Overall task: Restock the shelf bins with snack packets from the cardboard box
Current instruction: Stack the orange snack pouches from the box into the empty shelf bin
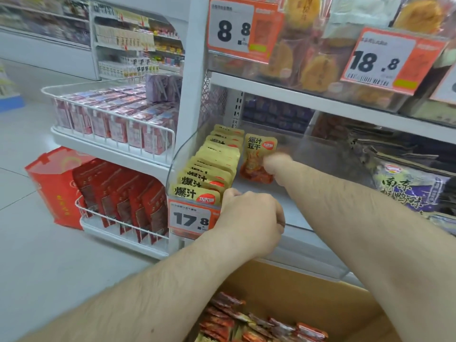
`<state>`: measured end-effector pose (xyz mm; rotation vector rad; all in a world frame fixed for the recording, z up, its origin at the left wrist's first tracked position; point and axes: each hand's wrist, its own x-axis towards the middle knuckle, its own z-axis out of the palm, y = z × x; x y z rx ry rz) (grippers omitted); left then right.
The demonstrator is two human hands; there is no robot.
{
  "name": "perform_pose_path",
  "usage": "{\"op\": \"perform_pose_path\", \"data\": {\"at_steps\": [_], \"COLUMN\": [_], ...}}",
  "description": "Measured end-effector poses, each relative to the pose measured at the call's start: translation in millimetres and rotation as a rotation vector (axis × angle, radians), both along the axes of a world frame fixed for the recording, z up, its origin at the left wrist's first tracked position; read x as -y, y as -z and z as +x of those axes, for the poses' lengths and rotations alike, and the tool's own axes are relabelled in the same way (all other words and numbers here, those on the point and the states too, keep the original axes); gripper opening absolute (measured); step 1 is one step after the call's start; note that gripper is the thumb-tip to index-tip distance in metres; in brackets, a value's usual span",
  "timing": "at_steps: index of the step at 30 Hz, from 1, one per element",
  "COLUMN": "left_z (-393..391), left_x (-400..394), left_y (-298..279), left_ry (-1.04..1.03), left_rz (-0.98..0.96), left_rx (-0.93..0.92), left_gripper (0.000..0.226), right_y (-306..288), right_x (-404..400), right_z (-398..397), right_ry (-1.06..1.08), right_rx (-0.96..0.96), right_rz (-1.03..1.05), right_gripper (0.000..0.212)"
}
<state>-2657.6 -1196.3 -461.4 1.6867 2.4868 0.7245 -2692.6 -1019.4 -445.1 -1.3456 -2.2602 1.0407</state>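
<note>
Right hand reaches deep into the clear shelf bin, fingers pinched on the lower edge of one snack packet, held upright just right of the standing row of packets. Left hand sits at the bin's front lip, fingers curled against the front packets of the row, apparently steadying them; whether it truly grips one cannot be told.

Cardboard box below, open, more packets loose inside.

Judgement: packets look light, soft, glossy film, likely slippery and prone to flopping. Best taken by an edge or seam, pinched flat, then leaned against the row so it does not topple.
</note>
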Motion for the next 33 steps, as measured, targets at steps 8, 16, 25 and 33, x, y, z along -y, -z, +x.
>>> {"op": "perform_pose_path", "data": {"at_steps": [8,16,25,33], "left_z": [-0.4,0.0,0.1,-0.6], "left_x": [-2.0,0.1,-0.7,2.9], "left_y": [-1.9,-4.6,-4.4,-6.7], "left_ry": [0.001,0.013,0.009,0.039], "left_rz": [-0.033,-0.059,-0.061,-0.045], "left_rx": [-0.001,0.005,0.003,0.022], "left_gripper": [0.016,0.017,0.018,0.019], "right_y": [3.8,13.0,11.5,1.6], "right_x": [-2.3,-16.7,-21.9,-14.5], "right_z": [-9.5,-22.7,-20.8,2.6], "right_ry": [-0.039,0.021,-0.116,-0.102], "right_rx": [0.236,0.325,0.319,0.187], "right_rz": [0.196,0.365,0.219,0.098], "right_gripper": [0.038,0.008,0.013,0.026]}}
